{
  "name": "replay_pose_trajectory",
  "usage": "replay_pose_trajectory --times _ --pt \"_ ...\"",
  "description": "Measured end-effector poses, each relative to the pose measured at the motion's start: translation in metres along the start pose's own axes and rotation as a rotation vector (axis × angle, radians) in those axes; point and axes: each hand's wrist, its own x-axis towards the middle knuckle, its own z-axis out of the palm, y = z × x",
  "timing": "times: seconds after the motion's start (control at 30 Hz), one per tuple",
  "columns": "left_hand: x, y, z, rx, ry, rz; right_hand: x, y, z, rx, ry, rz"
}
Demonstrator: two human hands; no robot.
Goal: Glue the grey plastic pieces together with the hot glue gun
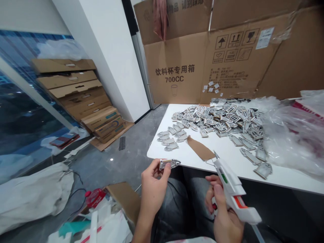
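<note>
Between the thumb and fingers of my left hand (155,184) is a small grey, boat-shaped piece (170,163), held just off the table's front edge. My right hand (225,209) is wrapped round a white glue gun (231,184) with a green label and an orange part. Its metal nozzle points up and left, over the table edge. Close to the nozzle lies a strip of brown cardboard (199,148). Several similar grey pieces (170,146) lie in loose rows on the table's left part.
A big heap of the grey pieces (225,118) covers the back of the white table (217,172). Clear plastic bags (293,131) lie at its right, and large cardboard (174,74) stands behind. Flat boxes (76,91) are stacked at left; a litter-filled box (126,195) sits below.
</note>
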Motion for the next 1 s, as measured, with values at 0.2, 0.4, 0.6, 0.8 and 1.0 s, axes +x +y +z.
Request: replay_pose_trajectory --times 0.2,0.4,0.6,0.8,1.0 --pt "0.004 0.001 -0.007 0.063 -0.031 0.140 0.000 -0.004 0.008 0.253 -0.012 0.105" --pt "0.004 -0.001 -0.008 0.052 -0.060 0.065 -0.001 -0.013 0.011 0.139 -0.144 0.201" --pt "0.007 -0.005 -0.005 -0.076 -0.052 -0.002 -0.004 -0.010 0.013 0.051 -0.211 0.250" --pt "0.004 -0.002 -0.003 -0.112 -0.059 -0.064 -0.009 -0.007 0.016 -0.025 -0.306 0.212" --pt "0.004 -0.001 -0.003 -0.083 -0.066 -0.035 -0.009 -0.017 0.019 -0.048 -0.286 0.144"
